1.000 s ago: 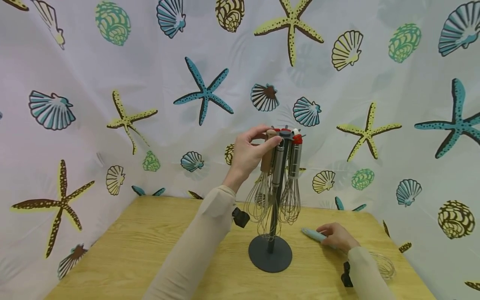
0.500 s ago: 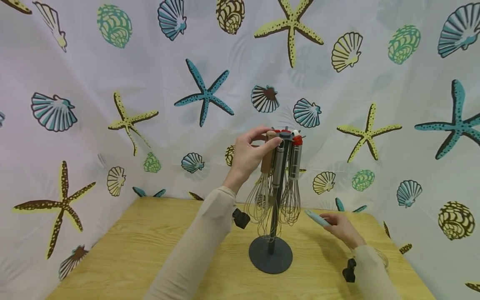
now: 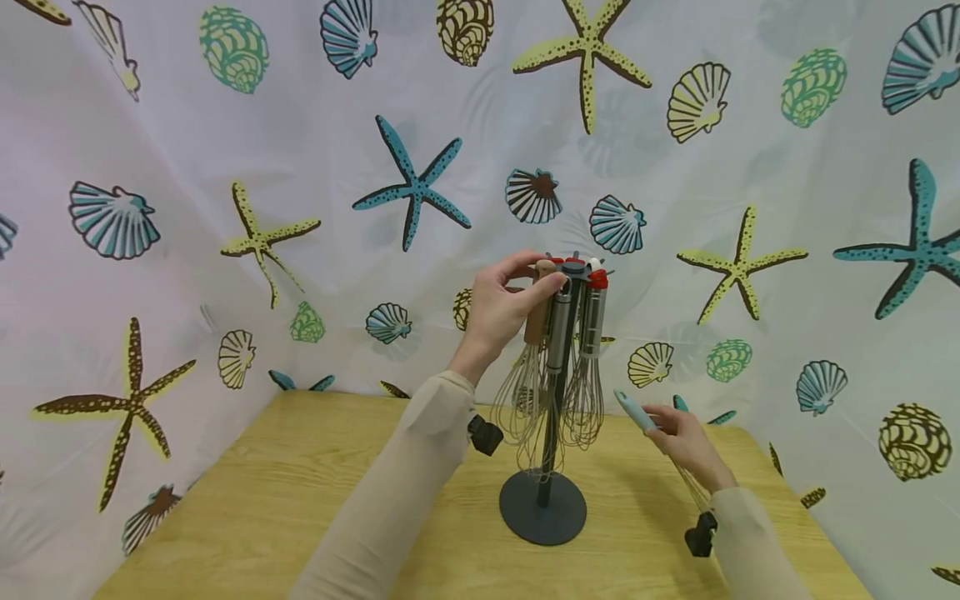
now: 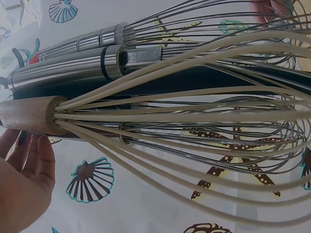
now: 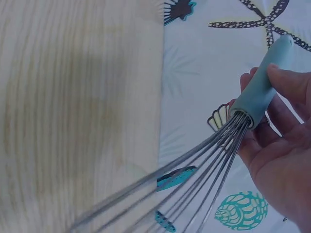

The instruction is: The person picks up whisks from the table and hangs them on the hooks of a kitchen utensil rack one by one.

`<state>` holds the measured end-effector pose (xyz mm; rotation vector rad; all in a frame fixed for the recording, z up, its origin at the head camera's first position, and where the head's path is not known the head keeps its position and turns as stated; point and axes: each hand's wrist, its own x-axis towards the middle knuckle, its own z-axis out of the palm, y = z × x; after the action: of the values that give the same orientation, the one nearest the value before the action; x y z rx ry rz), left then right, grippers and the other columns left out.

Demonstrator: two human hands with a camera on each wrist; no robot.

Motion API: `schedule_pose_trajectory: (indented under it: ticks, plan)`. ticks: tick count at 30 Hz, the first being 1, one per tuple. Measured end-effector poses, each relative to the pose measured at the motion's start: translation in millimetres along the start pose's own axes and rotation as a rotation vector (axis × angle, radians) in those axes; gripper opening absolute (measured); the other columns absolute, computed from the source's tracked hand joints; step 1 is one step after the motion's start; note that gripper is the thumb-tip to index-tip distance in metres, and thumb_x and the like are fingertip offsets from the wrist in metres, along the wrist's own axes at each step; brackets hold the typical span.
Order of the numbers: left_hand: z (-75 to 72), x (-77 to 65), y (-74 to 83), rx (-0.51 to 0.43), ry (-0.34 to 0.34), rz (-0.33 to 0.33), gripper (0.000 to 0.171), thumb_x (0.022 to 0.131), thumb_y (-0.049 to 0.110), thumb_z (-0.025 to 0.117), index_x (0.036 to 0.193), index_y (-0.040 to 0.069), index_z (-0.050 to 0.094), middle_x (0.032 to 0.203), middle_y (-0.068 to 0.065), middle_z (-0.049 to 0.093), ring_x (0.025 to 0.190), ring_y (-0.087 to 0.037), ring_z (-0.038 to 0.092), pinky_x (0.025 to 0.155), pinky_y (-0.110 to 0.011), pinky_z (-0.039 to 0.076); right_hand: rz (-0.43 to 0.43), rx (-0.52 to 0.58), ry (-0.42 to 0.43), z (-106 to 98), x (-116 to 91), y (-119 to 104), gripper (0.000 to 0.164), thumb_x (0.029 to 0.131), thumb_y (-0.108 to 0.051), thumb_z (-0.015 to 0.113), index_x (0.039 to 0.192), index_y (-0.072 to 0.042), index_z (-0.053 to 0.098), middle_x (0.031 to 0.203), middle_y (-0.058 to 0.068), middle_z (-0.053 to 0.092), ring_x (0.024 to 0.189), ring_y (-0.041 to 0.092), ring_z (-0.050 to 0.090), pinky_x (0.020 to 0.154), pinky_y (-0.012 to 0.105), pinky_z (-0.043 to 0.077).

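A dark round-based stand with a central post stands on the table, and several whisks hang from its top. My left hand is up at that top, its thumb across the front of a wooden-handled whisk and its fingers behind. Steel-handled whisks hang beside it, one just by the thumb. Right of the stand, my right hand holds a whisk with a light blue handle above the table. Handle end up, this whisk tilts, and its wires run down under the wrist.
The wooden table reaches back to a white curtain printed with shells and starfish, which also closes off both sides. A whisk with a red top hangs on the stand's right side, facing my right hand.
My right hand has lifted the light blue whisk off the table, and its handle now points more upward. My left hand stays at the top of the stand.
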<state>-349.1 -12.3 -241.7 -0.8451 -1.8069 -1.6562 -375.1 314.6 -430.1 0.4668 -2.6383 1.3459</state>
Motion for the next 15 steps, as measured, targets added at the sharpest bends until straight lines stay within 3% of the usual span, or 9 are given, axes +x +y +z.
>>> schedule_pose_trajectory:
  ticks: [3, 9, 15]
  plan:
    - [2.0, 0.4, 0.0, -0.004, -0.001, 0.003, 0.035, 0.087, 0.028, 0.076, 0.118, 0.013, 0.07, 0.112, -0.005, 0.067, 0.095, -0.019, 0.062, 0.076, -0.034, 0.054, 0.0, 0.027, 0.028, -3.0, 0.0, -7.3, 0.047, 0.1, -0.009, 0.054, 0.145, 0.0, 0.044, 0.133, 0.03, 0.056, 0.118, 0.042, 0.059, 0.086, 0.043, 0.054]
    - [3.4, 0.8, 0.0, -0.004, 0.006, -0.006, 0.037, 0.086, 0.031, 0.077, 0.119, 0.015, 0.069, 0.111, -0.002, 0.067, 0.096, -0.017, 0.061, 0.077, -0.035, 0.053, -0.022, 0.05, 0.095, -5.9, 2.4, -20.6, 0.049, 0.101, -0.011, 0.055, 0.147, -0.002, 0.042, 0.135, 0.028, 0.056, 0.118, 0.042, 0.059, 0.096, 0.055, 0.049]
    - [0.9, -0.4, 0.5, 0.001, 0.007, -0.025, 0.038, 0.087, 0.03, 0.076, 0.12, 0.014, 0.069, 0.111, -0.005, 0.066, 0.095, -0.018, 0.06, 0.076, -0.034, 0.052, -0.067, 0.105, 0.128, -4.4, 4.6, -40.3, 0.052, 0.101, -0.014, 0.055, 0.15, -0.005, 0.039, 0.137, 0.026, 0.056, 0.12, 0.041, 0.059, 0.099, 0.056, 0.047]
